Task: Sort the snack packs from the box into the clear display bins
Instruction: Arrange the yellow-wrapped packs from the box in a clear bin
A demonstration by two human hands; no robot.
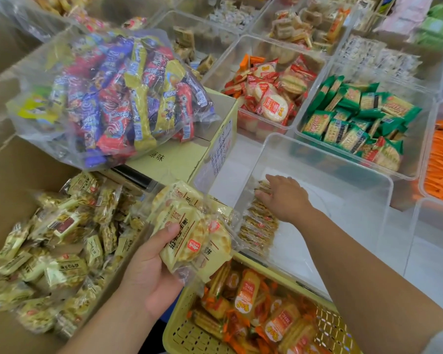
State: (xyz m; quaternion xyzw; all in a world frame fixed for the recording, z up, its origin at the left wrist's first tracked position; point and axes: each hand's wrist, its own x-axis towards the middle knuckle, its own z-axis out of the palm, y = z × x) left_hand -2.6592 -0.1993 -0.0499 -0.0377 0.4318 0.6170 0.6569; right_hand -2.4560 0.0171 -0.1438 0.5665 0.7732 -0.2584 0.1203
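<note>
1. While the right hand lies inside the clear bin at centre right of the frame, fingers straight and together, pressing on the row of packs along the bin's left wall, that pressure should be firm, so the row cannot topple.
2. At lower centre, the left hand has thumb and fingers curled round a bundle of cream snack packs, just outside the bin's near-left corner. More lie loose in the box at lower left.
3. Bring the bundle in on edge, facing like the row, and seat it against the standing packs.
4. Loosen the grip only once the packs rest on the bin floor. The wrappers look slick, and strays could drop into the yellow basket below.
</note>
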